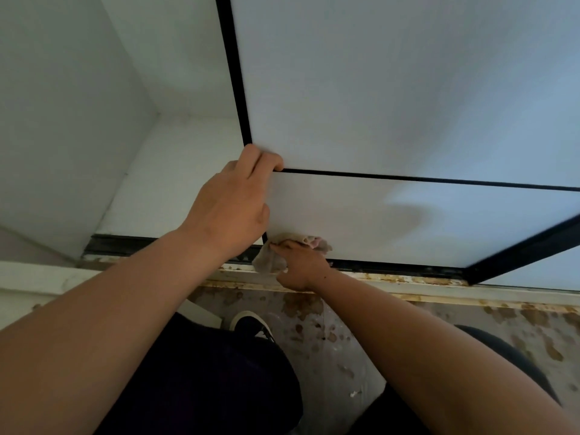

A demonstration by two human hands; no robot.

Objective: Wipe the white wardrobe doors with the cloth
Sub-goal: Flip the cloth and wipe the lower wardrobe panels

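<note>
Wardrobe door (392, 89) standing partly across the opening, bare cupboard interior at 9 o'clock of it. Left hand (233, 202) on the door's free edge, where upright and cross bar of the black frame (233, 73) meet. Fingers (270, 160) curled round that edge, gripping it. Right hand (299, 266) at 5 o'clock of the left, fingers bunched on the cloth (269, 262), pressing it to the lower panel (408, 227) at its bottom corner, just above the track (119, 244).

Risks, as judged:
- Door sliding under the wiping push, by reason of the track below. Left grip apparently there to prevent this.
- Pinching of the curled fingers on any door travel toward 9 o'clock.
- Cloth slipping off the panel into the grimy track, then smearing dirt back onto white.
- Loose tail of cloth at 7 o'clock of the right hand catching on the bottom frame.
- Wiping so low from a crouch, so possible loss of balance on a hard push.

Materials and shapes:
- Panels flat, smooth, matt white, no handle in view.
- Frame thin, straight, square-edged, black.
- Cloth small, soft, crumpled, grey-beige, with a pinkish patch near the fingertips.
- Track dark and dirty.
- Sill (439, 291) pale, flecked with rust-brown.
- Floor (345, 356) grey, blotched with brown stains.
- Dark shoe (251, 323) with pale sole at 6 o'clock of the cloth.
</note>
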